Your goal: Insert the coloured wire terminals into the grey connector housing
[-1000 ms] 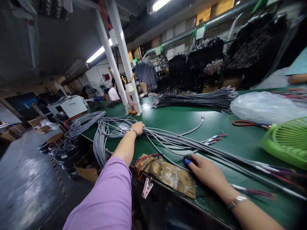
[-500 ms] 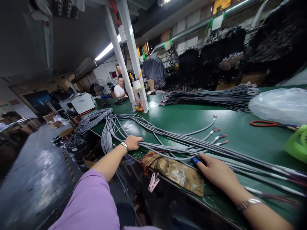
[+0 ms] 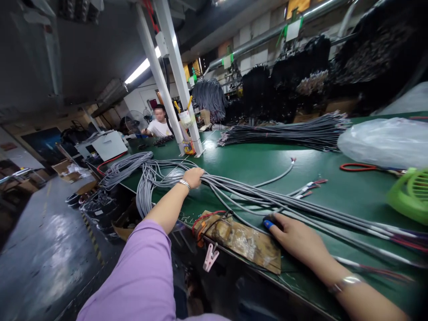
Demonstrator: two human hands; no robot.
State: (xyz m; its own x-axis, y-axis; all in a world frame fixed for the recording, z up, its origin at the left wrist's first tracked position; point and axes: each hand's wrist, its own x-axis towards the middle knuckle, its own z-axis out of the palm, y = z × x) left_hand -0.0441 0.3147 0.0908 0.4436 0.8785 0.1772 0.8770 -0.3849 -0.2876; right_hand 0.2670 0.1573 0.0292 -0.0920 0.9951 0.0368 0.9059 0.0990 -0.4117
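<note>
A bundle of long grey cables (image 3: 240, 189) runs across the green table, with stripped coloured wire ends at the right. My left hand (image 3: 194, 178) is closed around the bundle near its middle. My right hand (image 3: 297, 234), with blue wrapping on one digit, rests low at the near side of the bundle. Its fingers are bent against a grey cable close to the tabletop; the fingertips are partly hidden. Left of my left hand, the cables bend into loops (image 3: 145, 189) that hang over the table's near edge. One cable end (image 3: 292, 161) points away behind the bundle.
A taped brown board (image 3: 245, 243) with a pink clip (image 3: 211, 257) sits at the near edge. Black cables (image 3: 284, 135), a plastic bag (image 3: 381, 140) and a green basket (image 3: 409, 196) lie beyond. White posts (image 3: 179, 76) rise from the table. A person (image 3: 159, 125) sits behind.
My left hand has moved away from me across the table, carrying the cable bundle off the near edge side. My right hand has stayed nearly in place. The view has shifted slightly.
</note>
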